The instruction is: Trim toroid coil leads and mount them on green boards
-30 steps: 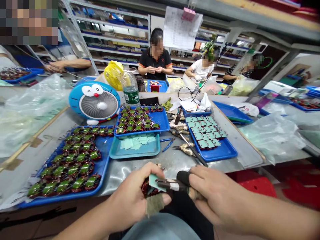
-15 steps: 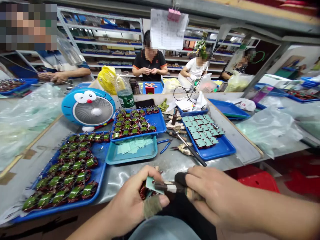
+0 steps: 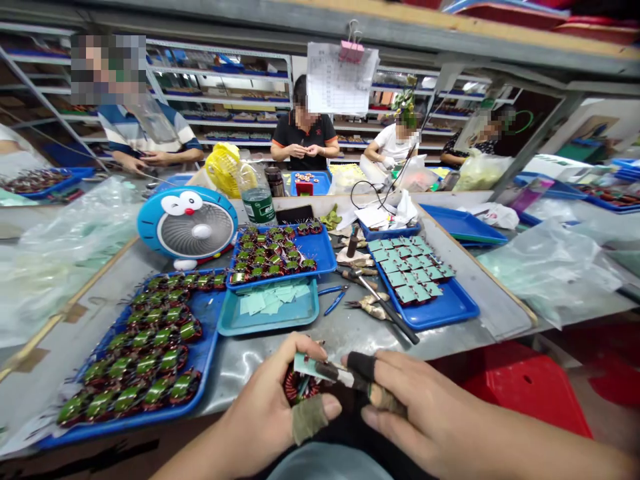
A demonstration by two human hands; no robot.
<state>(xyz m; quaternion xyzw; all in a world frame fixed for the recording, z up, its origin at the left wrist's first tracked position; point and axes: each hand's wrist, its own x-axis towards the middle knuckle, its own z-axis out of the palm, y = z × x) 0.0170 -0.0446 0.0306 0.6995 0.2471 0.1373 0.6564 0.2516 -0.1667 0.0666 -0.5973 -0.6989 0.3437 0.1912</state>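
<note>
My left hand (image 3: pixel 270 413) is closed around a copper-wound ring coil (image 3: pixel 299 389) at the table's near edge, with a green tape wrap on the thumb. A pale green paper slip (image 3: pixel 306 365) sticks up from the coil. My right hand (image 3: pixel 425 410) grips a pair of pliers (image 3: pixel 345 375), whose tip meets the slip. A black sleeve covers the right forefinger. Both hands are low, over my lap.
A big blue tray (image 3: pixel 200 353) of green-taped coils lies left, a smaller one (image 3: pixel 320 250) behind, a teal tray (image 3: pixel 235 320) of paper slips between. A blue tray (image 3: pixel 450 303) of green squares sits right, tools (image 3: pixel 380 303) beside it. A round blue fan (image 3: pixel 187 223) and several seated people are beyond.
The view tilted up slightly, so the scene sits lower. My hands stay together on the coil, with the slip and pliers tip shifted slightly.
</note>
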